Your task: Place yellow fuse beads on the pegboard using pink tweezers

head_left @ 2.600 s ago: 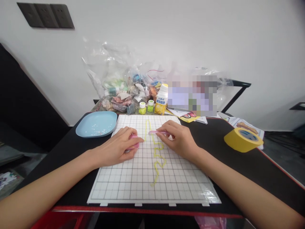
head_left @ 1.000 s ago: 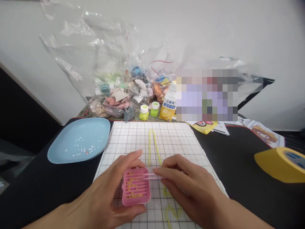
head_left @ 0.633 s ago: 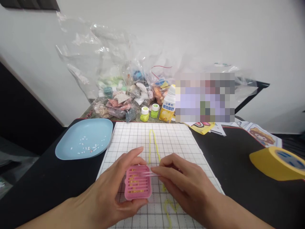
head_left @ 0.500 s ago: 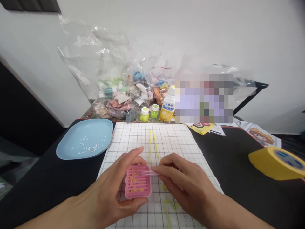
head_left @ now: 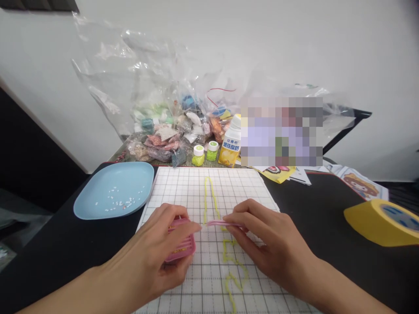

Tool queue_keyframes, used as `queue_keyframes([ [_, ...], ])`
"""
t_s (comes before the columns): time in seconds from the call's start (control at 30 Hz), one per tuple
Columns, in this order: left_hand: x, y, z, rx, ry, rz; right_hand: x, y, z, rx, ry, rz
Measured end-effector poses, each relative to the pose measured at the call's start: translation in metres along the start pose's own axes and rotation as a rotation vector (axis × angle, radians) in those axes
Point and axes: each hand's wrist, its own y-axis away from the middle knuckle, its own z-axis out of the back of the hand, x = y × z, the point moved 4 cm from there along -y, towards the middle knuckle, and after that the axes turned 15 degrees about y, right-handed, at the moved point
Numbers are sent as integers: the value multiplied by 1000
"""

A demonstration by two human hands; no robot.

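Observation:
My left hand [head_left: 163, 248] is closed around a small pink slotted tray [head_left: 187, 249] with tiny gold-coloured pieces in its grooves; my fingers cover much of it. Its index finger points right, close to the tip of the pink tweezers [head_left: 218, 223]. Those tweezers lie pinched between the fingertips of my right hand [head_left: 262, 233], level and pointing left. Whether anything tiny sits in their tips is too small to tell. Below both hands, a yellow-green beaded strand [head_left: 225, 253] winds over a white gridded board [head_left: 183, 183].
A light blue tray [head_left: 94, 187] with scattered small white beads lies to the left. At the back stand two small jars [head_left: 198, 157] of green beads, a yogurt bottle [head_left: 230, 146] and plastic bags [head_left: 163, 139] of beads. A yellow tape roll [head_left: 376, 224] is at right.
The tweezers have come out from over the pink tray and moved right and up. My left hand has shifted slightly left with the tray, its index finger now lying across it.

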Motion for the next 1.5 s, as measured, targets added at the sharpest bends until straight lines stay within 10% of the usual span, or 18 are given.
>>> queue_keyframes([
  [1.5,1,5,-3,11,-61,23,-1,-2,0,-67,11,-28],
])
